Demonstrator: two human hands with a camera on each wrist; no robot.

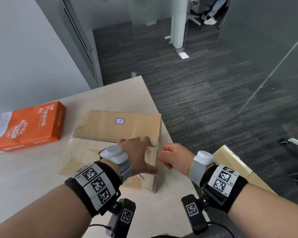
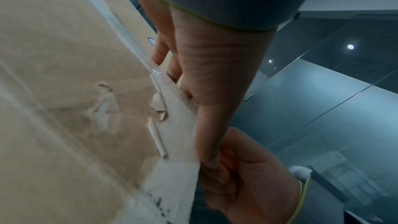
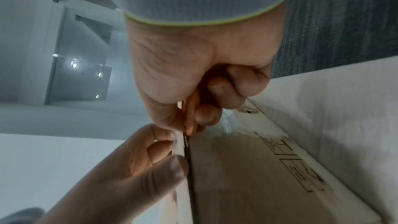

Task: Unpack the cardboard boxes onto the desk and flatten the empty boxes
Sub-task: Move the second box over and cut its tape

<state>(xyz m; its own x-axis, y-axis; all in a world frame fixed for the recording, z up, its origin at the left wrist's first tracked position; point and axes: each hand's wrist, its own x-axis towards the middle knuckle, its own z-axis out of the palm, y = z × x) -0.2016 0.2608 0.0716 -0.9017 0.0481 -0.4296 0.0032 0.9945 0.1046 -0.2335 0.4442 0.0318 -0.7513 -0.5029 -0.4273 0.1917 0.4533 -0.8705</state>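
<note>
A flat brown cardboard box (image 1: 113,127), sealed with clear tape, lies on the pale desk (image 1: 33,177) close to its right edge. My left hand (image 1: 138,152) presses on the box top near the right end, fingers straight, thumb along the edge. My right hand (image 1: 172,157) is a fist gripping an orange cutter (image 3: 190,118). The cutter's dark blade (image 3: 186,144) sits in the seam at the top edge of the box's right side (image 3: 247,176), right beside my left thumb (image 3: 172,168). The left wrist view shows the taped, torn box top (image 2: 64,91).
An orange ream of A4 paper (image 1: 31,126) lies on the desk to the left. A second cardboard box (image 1: 234,162) sits low to the right, beyond the desk edge. Dark carpet (image 1: 196,91) and a glass wall (image 1: 282,74) lie beyond. A seated person (image 1: 213,11) is far off.
</note>
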